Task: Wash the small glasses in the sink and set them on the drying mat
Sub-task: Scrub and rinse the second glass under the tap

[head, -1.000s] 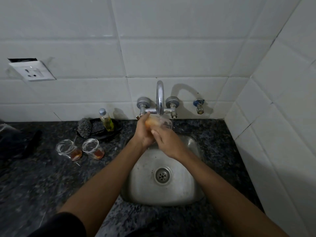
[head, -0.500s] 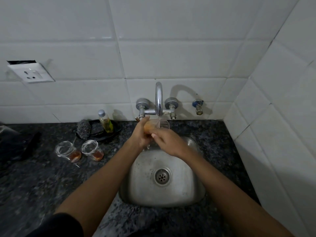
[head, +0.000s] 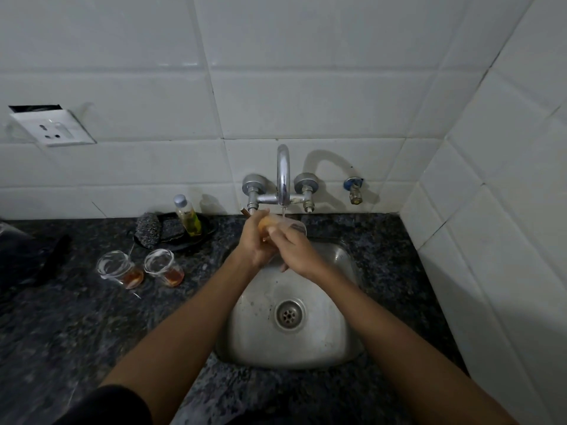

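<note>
Both hands hold one small clear glass (head: 291, 226) under the tap (head: 283, 176), above the back of the steel sink (head: 337, 348). A thin stream of water runs from the spout onto the glass. My left hand (head: 256, 240) grips its base, where an orange tint shows. My right hand (head: 294, 251) wraps its near side, fingers on the rim. Two more small glasses, one (head: 118, 269) further left and one (head: 164, 266) nearer the sink, stand on the dark counter left of the sink, each with amber liquid at the bottom.
A black dish (head: 178, 231) behind the two glasses holds a steel scrubber (head: 148, 230) and a small bottle of yellow liquid (head: 187, 215). A wall socket (head: 53, 128) sits at upper left. A tiled wall (head: 491, 210) closes the right side. A dark object (head: 27, 256) lies at far left.
The hands have stayed under the tap with the glass, shifting only slightly. Water now visibly runs from the spout onto the glass.
</note>
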Tool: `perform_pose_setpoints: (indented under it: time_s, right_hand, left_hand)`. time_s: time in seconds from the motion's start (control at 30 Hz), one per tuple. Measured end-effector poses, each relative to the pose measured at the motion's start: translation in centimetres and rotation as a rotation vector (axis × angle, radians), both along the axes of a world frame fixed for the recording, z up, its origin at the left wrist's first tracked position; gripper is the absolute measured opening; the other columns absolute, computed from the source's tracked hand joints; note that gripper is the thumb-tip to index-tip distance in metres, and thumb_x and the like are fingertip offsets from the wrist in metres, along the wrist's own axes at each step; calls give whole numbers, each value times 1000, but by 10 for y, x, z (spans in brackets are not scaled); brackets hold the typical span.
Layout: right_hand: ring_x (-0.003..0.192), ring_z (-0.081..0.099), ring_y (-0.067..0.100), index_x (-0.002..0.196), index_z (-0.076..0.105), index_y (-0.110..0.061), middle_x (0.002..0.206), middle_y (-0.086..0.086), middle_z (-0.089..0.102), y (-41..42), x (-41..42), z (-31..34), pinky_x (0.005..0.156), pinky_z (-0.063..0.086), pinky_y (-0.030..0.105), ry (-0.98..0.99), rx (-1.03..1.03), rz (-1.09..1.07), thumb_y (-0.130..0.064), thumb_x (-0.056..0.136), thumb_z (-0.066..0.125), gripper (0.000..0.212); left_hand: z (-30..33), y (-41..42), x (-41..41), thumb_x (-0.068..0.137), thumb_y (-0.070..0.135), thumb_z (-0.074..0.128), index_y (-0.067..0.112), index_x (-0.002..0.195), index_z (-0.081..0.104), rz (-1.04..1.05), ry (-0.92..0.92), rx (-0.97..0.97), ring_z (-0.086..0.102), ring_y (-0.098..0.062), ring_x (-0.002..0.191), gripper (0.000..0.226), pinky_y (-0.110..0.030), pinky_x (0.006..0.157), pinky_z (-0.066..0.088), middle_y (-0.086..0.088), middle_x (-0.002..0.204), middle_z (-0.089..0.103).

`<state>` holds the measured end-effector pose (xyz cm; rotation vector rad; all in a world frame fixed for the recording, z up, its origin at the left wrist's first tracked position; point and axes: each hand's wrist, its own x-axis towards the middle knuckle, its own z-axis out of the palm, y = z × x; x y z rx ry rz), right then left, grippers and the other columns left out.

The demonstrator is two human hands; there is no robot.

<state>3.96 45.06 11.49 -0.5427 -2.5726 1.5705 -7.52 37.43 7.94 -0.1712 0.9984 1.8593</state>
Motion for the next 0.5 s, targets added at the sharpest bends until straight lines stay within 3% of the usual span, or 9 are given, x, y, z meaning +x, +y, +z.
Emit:
perform_pose_setpoints:
  time_s: [0.07, 0.13, 0.17, 0.23, 0.3, 0.33, 0.43, 0.5]
  right_hand:
    - [89, 68, 20, 123, 62, -20, 106, 4, 66, 5, 3, -1, 70, 59, 45, 53, 308, 112, -34, 111, 41, 28]
    - [96, 67, 22, 127, 60, -21, 116, 5, 66, 13, 8, -7, 77, 57, 44, 26, 546, 250, -30, 109, 44, 26]
    - [103, 66, 22, 133, 59, -21, 123, 4, 65, 16, 8, -12, 83, 57, 44, 34, 547, 254, -28, 109, 45, 29]
    - [111, 66, 15, 140, 60, -22, 130, 0, 67, 15, 5, -12, 92, 58, 38, 61, 342, 189, -26, 108, 49, 35]
    - [101, 68, 10, 141, 62, -23, 121, -2, 69, 9, 2, -5, 82, 58, 28, 93, 133, 112, -27, 110, 49, 34]
    - [96, 68, 11, 139, 62, -25, 116, -1, 70, 9, 0, -2, 79, 58, 29, 110, 150, 103, -30, 110, 48, 32]
    - [104, 67, 22, 131, 60, -25, 118, 5, 69, 17, -1, -7, 81, 50, 34, 86, 535, 207, -30, 108, 49, 26]
    - [109, 65, 17, 136, 61, -27, 125, 1, 69, 21, 0, -12, 86, 50, 30, 97, 508, 245, -22, 106, 52, 31]
  left_hand:
    - [2, -1, -3, 101, 42, 53, -10, 130, 62, -27, -10, 14, 70, -37, 104, 60, -47, 106, 52, -26, 110, 70]
    - [4, 0, -6, 100, 48, 58, -6, 139, 59, -59, 5, -8, 68, -36, 107, 67, -48, 112, 48, -24, 116, 70]
    - [4, 0, -6, 101, 49, 58, -4, 134, 63, -49, 20, -28, 70, -35, 105, 63, -48, 109, 50, -23, 113, 72]
    - [3, -1, -5, 105, 43, 55, -3, 116, 70, 13, 55, -30, 75, -31, 94, 49, -44, 97, 56, -19, 102, 76]
    - [2, -3, -4, 107, 40, 51, -4, 109, 72, 39, 45, -4, 76, -32, 94, 49, -44, 95, 56, -21, 101, 76]
    - [2, -3, -3, 106, 40, 49, -5, 109, 71, 37, 12, 15, 75, -34, 97, 50, -45, 97, 55, -22, 102, 75]
    - [7, -2, -5, 103, 45, 49, -3, 107, 72, 1, -21, 16, 73, -34, 94, 54, -45, 99, 53, -21, 101, 74]
    - [7, -2, -7, 103, 46, 55, -2, 109, 73, 4, 0, -6, 73, -33, 95, 51, -46, 101, 52, -20, 103, 74]
